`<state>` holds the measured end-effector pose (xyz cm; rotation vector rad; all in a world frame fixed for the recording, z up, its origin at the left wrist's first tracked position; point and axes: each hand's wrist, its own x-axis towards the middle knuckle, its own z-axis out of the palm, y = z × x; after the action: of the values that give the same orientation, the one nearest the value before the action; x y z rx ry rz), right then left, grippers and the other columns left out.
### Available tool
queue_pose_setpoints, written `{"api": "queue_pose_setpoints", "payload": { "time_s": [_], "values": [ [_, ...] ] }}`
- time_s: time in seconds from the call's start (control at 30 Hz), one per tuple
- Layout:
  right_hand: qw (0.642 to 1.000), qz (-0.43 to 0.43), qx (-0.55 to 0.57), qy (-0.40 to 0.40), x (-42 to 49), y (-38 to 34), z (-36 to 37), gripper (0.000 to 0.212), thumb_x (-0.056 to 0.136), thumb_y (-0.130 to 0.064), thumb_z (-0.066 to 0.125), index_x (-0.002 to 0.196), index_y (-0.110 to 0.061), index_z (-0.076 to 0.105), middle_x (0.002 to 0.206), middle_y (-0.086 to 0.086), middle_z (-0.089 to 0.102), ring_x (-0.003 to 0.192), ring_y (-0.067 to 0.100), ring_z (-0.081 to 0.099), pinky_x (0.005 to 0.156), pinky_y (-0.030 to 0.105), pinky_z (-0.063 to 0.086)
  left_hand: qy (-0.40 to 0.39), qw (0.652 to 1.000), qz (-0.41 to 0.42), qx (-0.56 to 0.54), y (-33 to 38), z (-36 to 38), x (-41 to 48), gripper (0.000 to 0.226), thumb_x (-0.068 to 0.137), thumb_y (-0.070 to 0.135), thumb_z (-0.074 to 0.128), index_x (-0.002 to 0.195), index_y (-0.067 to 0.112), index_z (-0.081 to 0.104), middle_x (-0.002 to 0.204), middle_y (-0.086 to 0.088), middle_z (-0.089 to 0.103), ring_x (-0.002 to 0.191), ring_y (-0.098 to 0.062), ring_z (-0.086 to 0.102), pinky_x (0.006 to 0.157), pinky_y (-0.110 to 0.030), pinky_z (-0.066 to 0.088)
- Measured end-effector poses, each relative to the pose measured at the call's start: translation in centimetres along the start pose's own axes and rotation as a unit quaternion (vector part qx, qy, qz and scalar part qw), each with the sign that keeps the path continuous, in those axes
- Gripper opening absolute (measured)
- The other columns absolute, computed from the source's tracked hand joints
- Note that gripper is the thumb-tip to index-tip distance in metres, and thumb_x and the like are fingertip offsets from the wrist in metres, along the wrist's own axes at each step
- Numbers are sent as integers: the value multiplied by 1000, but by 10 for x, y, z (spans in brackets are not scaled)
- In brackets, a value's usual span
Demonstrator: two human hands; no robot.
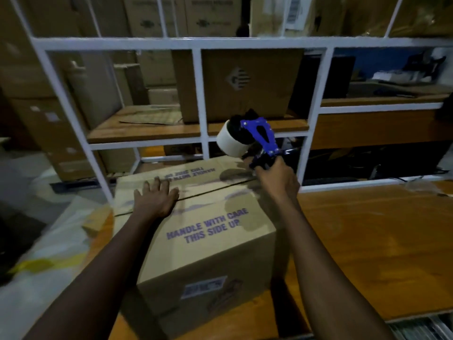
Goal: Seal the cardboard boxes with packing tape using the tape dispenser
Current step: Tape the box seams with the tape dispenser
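Right now your left hand [157, 200] lies flat, fingers straight, on top of the cardboard box [208, 241]. It rests across the centre seam [208, 192] and presses on the flaps. Your right hand [277, 177] is wrapped round the handle of the tape dispenser [257, 136]. The dispenser hangs above the far right end of that seam, with its white tape roll [230, 139] turned up and to the left, clear of the cardboard. The box stands on the wooden counter [367, 241] in front of the white shelf rack [201, 94]. The seam looks untaped, with a dark gap between the flaps.

To do this stroke well, you probably want to tip the dispenser nose down. Start the tape on the side wall just below that far right edge, so the end has something to hold. Then draw along the gap toward its other end, centred on it, with steady downward pressure so the tape lies without wrinkles. Lean on your left palm so the flaps meet level, and slide it off the seam line before the dispenser reaches it. Run over the opposite edge and cut on that side wall.
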<state>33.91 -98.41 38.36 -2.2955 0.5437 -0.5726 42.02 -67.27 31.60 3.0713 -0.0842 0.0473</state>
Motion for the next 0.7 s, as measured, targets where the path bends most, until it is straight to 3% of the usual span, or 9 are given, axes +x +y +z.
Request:
{"api": "queue_pose_setpoints", "payload": {
  "time_s": [0.13,0.27,0.33,0.4,0.43,0.5,0.57,0.63,0.7],
  "values": [
    [996,-59,18,-60,-29,-56,45,46,85,-50,67,115,-17,58,110,10,66,102,35,63,78,40,51,-4,1000,-22,-18,-42,-6,-16,70,98,63,14,157,27,8,166,-6,1,151,-36,6,117,-60,11],
    [990,-75,61,-100,-56,-91,85,42,84,-49,68,107,-15,60,97,8,67,90,31,62,71,37,51,-5,999,-19,-41,-62,-9,-36,70,100,61,14,158,23,6,166,-7,-2,151,-35,-1,115,-62,8],
    [979,-74,137,-133,-66,-101,97,35,88,-42,67,105,-12,64,93,9,69,83,27,64,65,33,50,-20,998,-26,-63,-68,-11,-43,71,100,62,16,158,24,4,166,-6,-6,151,-36,-6,115,-63,6],
    [934,-22,290,-209,-75,-109,104,27,95,-32,61,93,-5,63,79,12,67,60,23,61,50,29,44,-24,996,-39,-79,-73,-10,-46,71,99,63,16,158,26,2,166,-5,-8,151,-36,-7,116,-63,7],
    [884,23,380,-269,-78,-112,106,26,96,-28,59,90,-2,60,72,13,64,51,22,56,46,28,40,-26,995,-46,-83,-74,-10,-47,71,99,63,17,158,26,2,166,-5,-8,151,-36,-7,116,-63,8],
    [769,101,501,-385,-81,-117,106,28,97,-28,56,89,-1,60,69,11,61,51,20,53,47,29,43,-20,994,-51,-92,-74,-9,-49,68,100,60,17,158,25,3,166,-5,-9,151,-37,-6,116,-64,10],
    [700,128,533,-458,-80,-118,103,27,98,-29,54,92,-4,64,75,9,62,59,21,58,55,33,50,-10,993,-57,-105,-71,-8,-53,66,101,56,17,158,25,3,166,-6,-9,150,-38,-6,115,-65,11],
    [672,141,536,-492,-78,-119,97,22,98,-25,51,93,-6,62,77,8,59,66,21,57,64,36,49,-4,990,-69,-125,-70,-9,-54,64,103,53,17,158,24,2,165,-9,-11,150,-40,-6,114,-66,13],
    [681,143,516,-501,-73,-121,94,18,98,-22,49,89,-9,57,73,6,54,64,20,51,62,36,43,-3,986,-76,-149,-71,-6,-54,63,103,51,16,158,22,2,164,-12,-12,149,-43,-4,114,-66,16]
  ]
}}
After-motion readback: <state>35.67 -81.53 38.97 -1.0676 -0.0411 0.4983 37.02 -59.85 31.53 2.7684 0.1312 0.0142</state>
